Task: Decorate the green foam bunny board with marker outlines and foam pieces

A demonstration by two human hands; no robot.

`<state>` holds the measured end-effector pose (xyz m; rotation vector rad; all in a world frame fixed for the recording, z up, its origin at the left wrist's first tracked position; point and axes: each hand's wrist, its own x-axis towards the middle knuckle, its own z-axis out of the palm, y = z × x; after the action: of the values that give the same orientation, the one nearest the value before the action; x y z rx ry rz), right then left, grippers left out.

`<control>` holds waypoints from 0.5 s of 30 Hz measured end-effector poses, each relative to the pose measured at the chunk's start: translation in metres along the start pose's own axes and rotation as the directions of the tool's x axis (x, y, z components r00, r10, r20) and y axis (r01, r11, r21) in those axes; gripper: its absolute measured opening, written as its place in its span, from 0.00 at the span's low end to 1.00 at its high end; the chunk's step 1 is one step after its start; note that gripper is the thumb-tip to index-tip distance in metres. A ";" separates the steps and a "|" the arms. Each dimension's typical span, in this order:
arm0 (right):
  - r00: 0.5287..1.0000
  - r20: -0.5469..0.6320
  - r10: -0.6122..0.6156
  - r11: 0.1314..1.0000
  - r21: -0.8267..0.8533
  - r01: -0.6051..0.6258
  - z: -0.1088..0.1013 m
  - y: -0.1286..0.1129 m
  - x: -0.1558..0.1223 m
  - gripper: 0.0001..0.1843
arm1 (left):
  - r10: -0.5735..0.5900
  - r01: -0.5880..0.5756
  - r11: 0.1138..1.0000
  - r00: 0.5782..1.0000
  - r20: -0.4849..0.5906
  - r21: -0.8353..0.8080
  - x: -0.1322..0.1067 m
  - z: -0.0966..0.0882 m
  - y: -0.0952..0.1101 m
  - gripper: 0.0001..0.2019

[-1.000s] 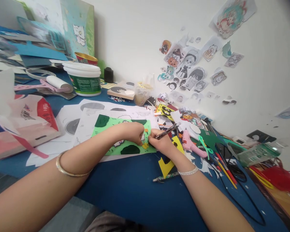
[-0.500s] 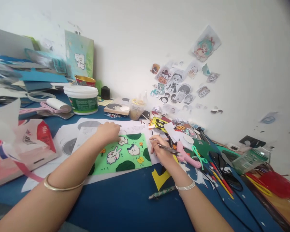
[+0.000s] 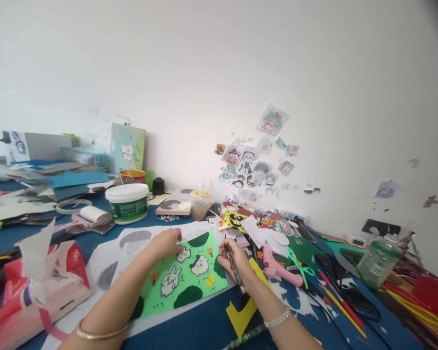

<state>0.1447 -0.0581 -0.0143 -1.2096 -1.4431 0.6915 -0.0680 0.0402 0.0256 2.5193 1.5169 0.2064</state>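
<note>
A bright green card (image 3: pixel 164 304) lies on white paper on the desk, decorated with white cartoon animals, dark green patches, small orange flowers and a yellow butterfly. My left hand (image 3: pixel 164 248) rests at its upper left edge, fingers curled down by the topmost white animal; what the fingertips pinch, if anything, is hidden. Beside the card's right edge is my right hand (image 3: pixel 235 262), closed around a pen (image 3: pixel 234 269) with a dark patterned barrel. Its dark tip points up and away from me. Below that hand lie a yellow cut-out piece (image 3: pixel 240 318) and another patterned pen (image 3: pixel 246 336).
On the right are a pink glue gun (image 3: pixel 277 268), turquoise scissors (image 3: pixel 301 265), pencils, cables and a clear bottle (image 3: pixel 378 262). To the left stand a white-lidded tub (image 3: pixel 127 203) and a red tissue pack (image 3: pixel 54 287). Paper cut-outs cover part of the wall.
My view has tilted up, so the desk sits lower in the picture. My right hand has turned the pen from lying sideways to pointing away, nearer the card. My left hand stays at the card's edge.
</note>
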 end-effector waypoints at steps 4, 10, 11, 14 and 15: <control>0.951 -0.275 -0.140 0.990 -0.010 0.143 -0.012 -0.017 0.005 0.08 | -0.135 0.090 0.986 0.929 -0.345 -0.141 0.001 -0.010 -0.003 0.21; 0.874 -0.425 -0.234 0.955 0.070 0.290 -0.038 -0.028 0.008 0.08 | -0.168 0.029 0.705 0.978 -0.127 -0.709 0.003 -0.022 -0.003 0.31; 0.871 -0.427 -0.243 0.948 0.084 0.306 -0.042 -0.028 0.009 0.09 | -0.116 0.013 0.657 0.990 -0.084 -0.754 0.002 -0.022 0.000 0.31; 0.873 -0.397 -0.283 0.935 0.090 0.344 -0.052 -0.025 0.016 0.10 | -0.031 0.033 0.564 0.999 0.019 -0.825 -0.001 -0.021 0.006 0.30; 0.878 -0.381 -0.291 0.934 0.086 0.347 -0.054 -0.025 0.017 0.10 | -0.005 0.047 0.519 0.999 0.052 -0.853 -0.002 -0.020 0.008 0.29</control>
<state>0.1902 -0.0603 0.0278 -0.8929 -1.2136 0.3198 -0.0668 0.0371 0.0472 1.6536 1.0165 0.7024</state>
